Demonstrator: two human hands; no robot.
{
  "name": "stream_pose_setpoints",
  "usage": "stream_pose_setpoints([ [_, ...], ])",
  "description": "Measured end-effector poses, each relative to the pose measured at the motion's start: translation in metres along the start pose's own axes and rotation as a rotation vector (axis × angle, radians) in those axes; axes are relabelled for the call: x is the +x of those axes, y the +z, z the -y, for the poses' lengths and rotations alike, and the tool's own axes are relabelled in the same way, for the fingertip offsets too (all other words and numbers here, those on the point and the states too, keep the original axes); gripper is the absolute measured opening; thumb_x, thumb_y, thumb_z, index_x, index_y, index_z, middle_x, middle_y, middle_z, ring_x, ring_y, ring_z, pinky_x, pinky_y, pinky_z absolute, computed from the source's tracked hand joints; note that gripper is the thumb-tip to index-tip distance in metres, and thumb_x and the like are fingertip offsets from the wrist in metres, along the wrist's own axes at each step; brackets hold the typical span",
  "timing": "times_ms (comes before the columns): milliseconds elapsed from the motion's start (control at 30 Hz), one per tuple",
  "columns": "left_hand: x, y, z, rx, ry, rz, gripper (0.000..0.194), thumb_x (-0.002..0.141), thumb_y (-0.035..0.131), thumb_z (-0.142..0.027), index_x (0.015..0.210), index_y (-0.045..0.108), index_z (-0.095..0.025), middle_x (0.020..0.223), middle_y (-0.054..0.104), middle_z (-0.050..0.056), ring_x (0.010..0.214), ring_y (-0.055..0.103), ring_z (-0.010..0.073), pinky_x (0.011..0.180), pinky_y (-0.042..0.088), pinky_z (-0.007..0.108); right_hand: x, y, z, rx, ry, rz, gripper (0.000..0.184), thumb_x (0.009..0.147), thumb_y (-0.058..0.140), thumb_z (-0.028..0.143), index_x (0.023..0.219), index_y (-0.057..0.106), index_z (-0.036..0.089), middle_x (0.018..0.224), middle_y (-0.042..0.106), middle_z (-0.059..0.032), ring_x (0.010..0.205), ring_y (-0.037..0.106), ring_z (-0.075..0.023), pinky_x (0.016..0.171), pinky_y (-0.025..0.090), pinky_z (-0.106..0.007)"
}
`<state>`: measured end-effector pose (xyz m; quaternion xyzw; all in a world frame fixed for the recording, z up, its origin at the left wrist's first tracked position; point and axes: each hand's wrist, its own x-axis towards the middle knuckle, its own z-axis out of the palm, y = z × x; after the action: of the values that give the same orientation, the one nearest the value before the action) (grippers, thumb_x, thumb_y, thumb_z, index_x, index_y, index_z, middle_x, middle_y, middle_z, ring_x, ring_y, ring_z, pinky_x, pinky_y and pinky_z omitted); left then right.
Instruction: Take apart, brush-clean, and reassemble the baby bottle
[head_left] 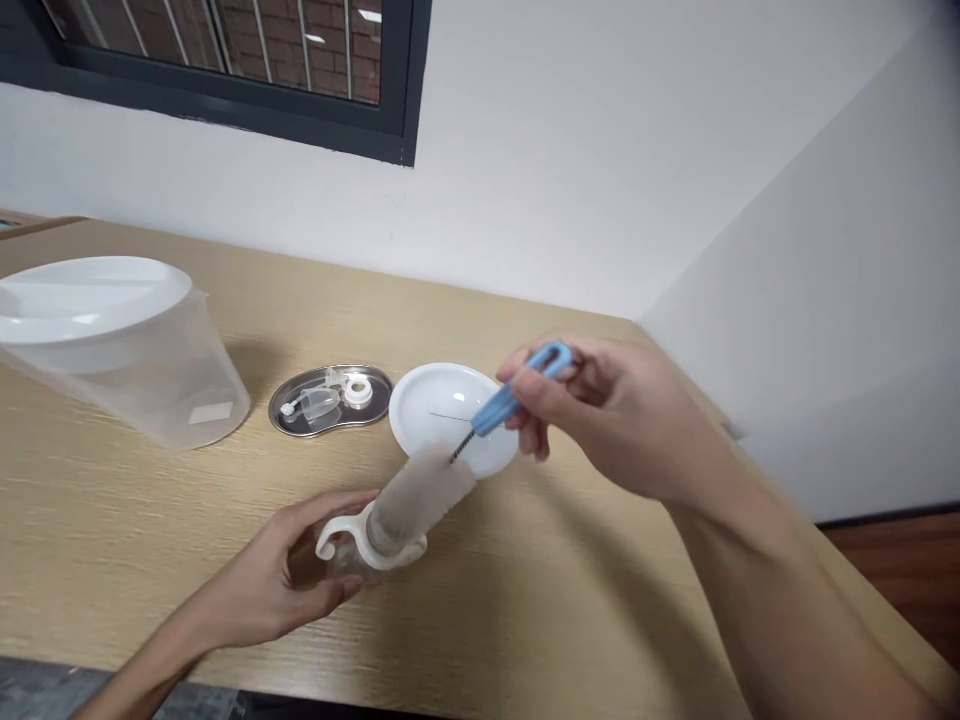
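Note:
My left hand (277, 570) is wrapped round a clear baby bottle (349, 555) with white curved handles (367, 540) at its neck. The bottle is tilted, its mouth facing up and to the right. My right hand (592, 405) grips the blue handle (517, 390) of a bottle brush. The pale bristles (424, 490) are partly inside the bottle's mouth, and a twisted wire joins them to the handle. Behind the brush, a white plate (412, 395) has a thin dark wire-like item (448, 416) on it.
A kidney-shaped metal tray (307, 428) holds a clear teat, a white ring and small parts. To its left stands a large translucent pitcher (157, 390) with a white lid. The wooden table (315, 310) meets a white wall under a window.

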<state>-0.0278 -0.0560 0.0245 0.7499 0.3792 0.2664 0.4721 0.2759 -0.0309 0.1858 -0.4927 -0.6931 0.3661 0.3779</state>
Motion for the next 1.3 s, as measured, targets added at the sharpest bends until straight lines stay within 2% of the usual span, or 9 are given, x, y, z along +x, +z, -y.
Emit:
stream_pose_setpoints([
  [167,-0.001,0.004,-0.010,-0.436,-0.128,0.117,0.066,0.074,0.081,-0.048,0.131,0.062,-0.023,0.122,0.071,0.012,0.103,0.069,0.0296,0.084,0.060,0.040,0.037,0.008,-0.012,0.237,0.041,0.022,0.046,0.083,0.073,0.059,0.086,0.063,0.014,0.061,0.061,0.0003,0.049,0.053,-0.0084,0.049,0.046,-0.022],
  [267,-0.006,0.010,-0.009,-0.694,-0.223,0.114,0.074,0.068,0.083,-0.054,0.131,0.062,-0.022,0.121,0.071,0.013,0.105,0.069,0.0320,0.080,0.061,0.041,0.049,0.015,-0.022,0.372,0.089,0.024,0.044,0.082,0.075,0.057,0.083,0.062,0.015,0.056,0.054,0.0033,0.045,0.046,-0.0060,0.045,0.040,-0.020],
  [500,-0.010,0.024,0.000,-0.867,-0.371,0.003,0.046,0.075,0.074,-0.055,0.110,0.068,-0.025,0.109,0.074,0.010,0.096,0.072,0.0297,0.087,0.060,0.048,0.047,0.014,-0.039,0.431,0.140,0.012,0.043,0.084,0.073,0.055,0.087,0.062,0.014,0.055,0.052,0.0049,0.045,0.044,-0.0055,0.043,0.037,-0.019],
  [600,-0.005,0.029,-0.006,-0.895,-0.409,-0.063,0.044,0.085,0.066,-0.055,0.116,0.066,-0.024,0.116,0.072,0.011,0.102,0.071,0.0281,0.090,0.059,0.046,0.040,0.008,-0.045,0.441,0.148,0.017,0.041,0.084,0.073,0.054,0.085,0.061,0.014,0.058,0.053,0.0043,0.047,0.043,-0.0051,0.043,0.036,-0.019],
  [700,-0.002,0.033,-0.013,-0.888,-0.448,-0.110,0.043,0.086,0.069,-0.050,0.119,0.065,-0.023,0.118,0.071,0.010,0.106,0.070,0.0249,0.089,0.059,0.038,0.033,0.004,-0.052,0.438,0.165,0.010,0.043,0.083,0.074,0.054,0.084,0.062,0.013,0.060,0.053,0.0042,0.047,0.043,-0.0045,0.044,0.036,-0.019],
  [800,-0.001,0.037,-0.017,-0.856,-0.494,-0.157,0.039,0.084,0.074,-0.047,0.112,0.067,-0.021,0.107,0.072,0.007,0.096,0.070,0.0206,0.077,0.057,0.029,0.028,0.002,-0.056,0.428,0.183,-0.007,0.045,0.081,0.075,0.057,0.083,0.062,0.013,0.060,0.052,0.0044,0.048,0.042,-0.0040,0.044,0.035,-0.019],
  [1000,0.002,0.043,-0.026,-0.786,-0.484,-0.267,0.039,0.076,0.080,-0.046,0.101,0.070,-0.018,0.093,0.071,0.005,0.083,0.068,0.0181,0.072,0.055,0.028,0.022,0.000,-0.059,0.419,0.161,-0.067,0.048,0.080,0.075,0.059,0.083,0.064,0.013,0.057,0.052,0.0043,0.048,0.044,-0.0052,0.046,0.037,-0.019],
  [1167,0.008,0.041,-0.038,-0.528,-0.362,-0.332,0.048,0.068,0.083,-0.053,0.096,0.073,-0.014,0.077,0.071,0.005,0.073,0.067,0.0187,0.065,0.054,0.025,0.017,-0.003,-0.066,0.440,0.178,-0.101,0.052,0.073,0.079,0.062,0.082,0.065,0.013,0.054,0.054,0.0038,0.047,0.046,-0.0073,0.045,0.041,-0.021],
  [1300,0.015,0.029,-0.040,-0.194,-0.238,-0.317,0.049,0.071,0.081,-0.047,0.107,0.073,-0.016,0.093,0.078,0.007,0.083,0.071,0.0214,0.073,0.057,0.026,0.008,-0.002,-0.070,0.415,0.205,-0.116,0.057,0.072,0.076,0.068,0.062,0.057,0.016,0.047,0.051,0.0029,0.042,0.045,-0.0072,0.045,0.039,-0.023],
])
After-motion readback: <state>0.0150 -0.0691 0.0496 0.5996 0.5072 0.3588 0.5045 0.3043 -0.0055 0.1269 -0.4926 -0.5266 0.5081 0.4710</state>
